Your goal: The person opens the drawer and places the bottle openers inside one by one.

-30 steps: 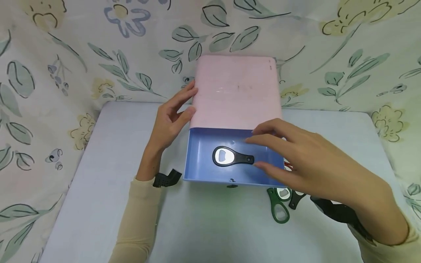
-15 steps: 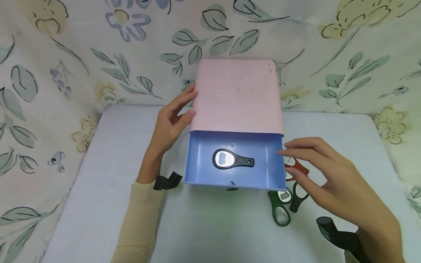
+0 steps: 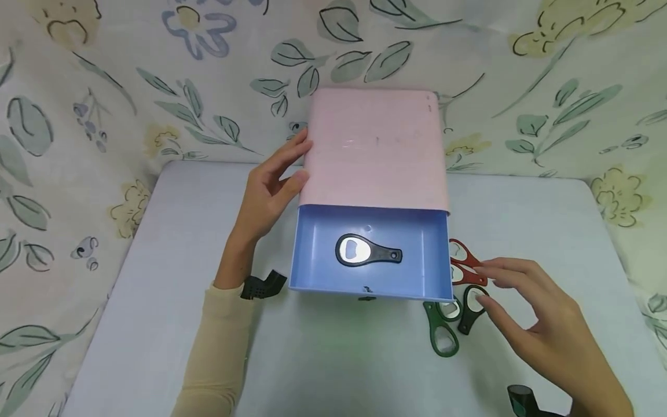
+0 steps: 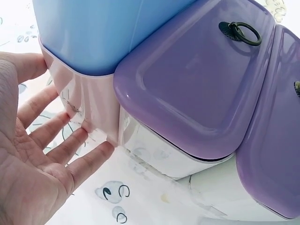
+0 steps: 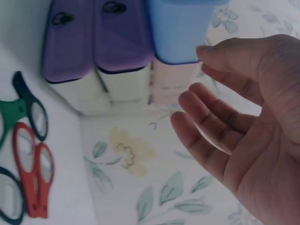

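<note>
A pink drawer cabinet (image 3: 375, 150) stands at the table's back with its blue drawer (image 3: 318, 272) pulled out. Flat inside the drawer lies a black bottle opener (image 3: 380, 254). My left hand (image 3: 268, 194) rests its straight fingers along the cabinet's left side, also seen as the left hand (image 4: 51, 154) in the left wrist view. My right hand (image 3: 542, 324) holds nothing; in the head view its fingertips hover at the red bottle openers (image 3: 476, 280) and a second black bottle opener (image 3: 464, 326). Beside these lie green bottle openers (image 3: 433, 321), partly behind the drawer's corner.
Below the blue drawer, the left wrist view shows a purple drawer (image 4: 187, 89) with a ring handle (image 4: 251, 42), and another purple drawer (image 4: 281, 131). A white table (image 3: 323, 370) spreads underneath. Floral cloth (image 3: 208, 104) hangs behind.
My right hand has moved away from above the drawer, right and toward me, to the bottle openers on the table. My left hand keeps its place on the cabinet.
</note>
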Action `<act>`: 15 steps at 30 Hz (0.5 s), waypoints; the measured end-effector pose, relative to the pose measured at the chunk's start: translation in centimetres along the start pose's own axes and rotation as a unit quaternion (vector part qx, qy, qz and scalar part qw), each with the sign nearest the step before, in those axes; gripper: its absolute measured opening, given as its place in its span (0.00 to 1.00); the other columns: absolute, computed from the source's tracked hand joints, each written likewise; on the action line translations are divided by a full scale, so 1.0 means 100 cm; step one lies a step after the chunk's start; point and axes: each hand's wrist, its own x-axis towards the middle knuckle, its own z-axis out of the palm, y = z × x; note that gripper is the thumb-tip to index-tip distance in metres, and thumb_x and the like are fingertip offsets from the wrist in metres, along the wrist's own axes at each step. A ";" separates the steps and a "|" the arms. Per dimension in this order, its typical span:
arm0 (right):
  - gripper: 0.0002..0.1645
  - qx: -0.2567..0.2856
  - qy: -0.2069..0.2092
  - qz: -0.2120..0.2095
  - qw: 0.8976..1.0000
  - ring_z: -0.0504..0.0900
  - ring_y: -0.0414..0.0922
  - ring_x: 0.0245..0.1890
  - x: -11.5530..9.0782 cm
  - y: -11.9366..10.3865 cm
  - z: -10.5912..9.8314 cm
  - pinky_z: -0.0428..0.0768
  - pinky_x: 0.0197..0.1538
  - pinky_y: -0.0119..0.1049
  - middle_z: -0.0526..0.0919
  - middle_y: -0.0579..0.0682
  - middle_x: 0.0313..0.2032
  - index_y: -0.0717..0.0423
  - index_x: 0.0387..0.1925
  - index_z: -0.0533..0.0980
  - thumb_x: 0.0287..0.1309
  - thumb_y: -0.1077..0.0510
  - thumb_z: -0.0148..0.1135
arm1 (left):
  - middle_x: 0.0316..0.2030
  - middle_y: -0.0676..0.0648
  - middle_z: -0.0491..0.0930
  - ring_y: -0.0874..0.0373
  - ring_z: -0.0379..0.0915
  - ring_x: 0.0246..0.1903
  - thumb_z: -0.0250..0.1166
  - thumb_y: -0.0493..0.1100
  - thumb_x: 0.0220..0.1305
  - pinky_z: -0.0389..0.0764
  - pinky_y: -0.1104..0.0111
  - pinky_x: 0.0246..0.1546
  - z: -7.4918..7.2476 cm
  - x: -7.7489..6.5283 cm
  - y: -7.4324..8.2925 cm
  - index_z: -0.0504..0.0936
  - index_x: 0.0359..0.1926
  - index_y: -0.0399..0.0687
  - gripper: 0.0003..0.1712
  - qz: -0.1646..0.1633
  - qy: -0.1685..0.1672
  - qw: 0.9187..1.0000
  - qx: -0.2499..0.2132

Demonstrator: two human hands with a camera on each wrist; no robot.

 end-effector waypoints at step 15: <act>0.33 -0.045 -0.069 0.040 0.996 0.81 0.36 0.42 -0.056 0.025 0.071 0.81 0.47 0.16 0.82 0.39 0.50 0.49 0.55 0.83 0.45 0.66 0.84 | 0.80 0.49 0.66 0.52 0.63 0.80 0.62 0.39 0.73 0.79 0.62 0.70 0.000 0.000 0.002 0.74 0.73 0.37 0.30 0.001 0.001 1.000 0.006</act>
